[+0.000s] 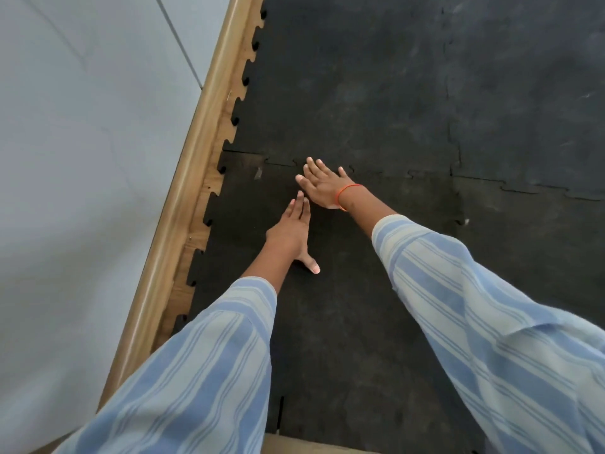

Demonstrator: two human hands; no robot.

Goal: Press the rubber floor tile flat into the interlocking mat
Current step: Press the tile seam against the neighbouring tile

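Observation:
A black rubber floor tile [353, 290] lies in the near middle, its toothed far edge meeting the interlocking mat [360, 93] along a jigsaw seam [366, 170]. My left hand [291, 231] rests flat on the tile, fingers together and pointing away, thumb spread to the right. My right hand [322, 185] lies palm down on the tile just short of the seam, fingers spread toward the left, an orange thread around the wrist. Both hands hold nothing. Near the tile's far left corner the seam looks slightly raised.
A wooden skirting board [196, 158] runs diagonally along the mat's left edge, with wooden floor showing between the mat's teeth. A pale grey wall [82, 158] rises to the left. More joined mat tiles [523, 93] stretch to the right. Striped blue sleeves cover both forearms.

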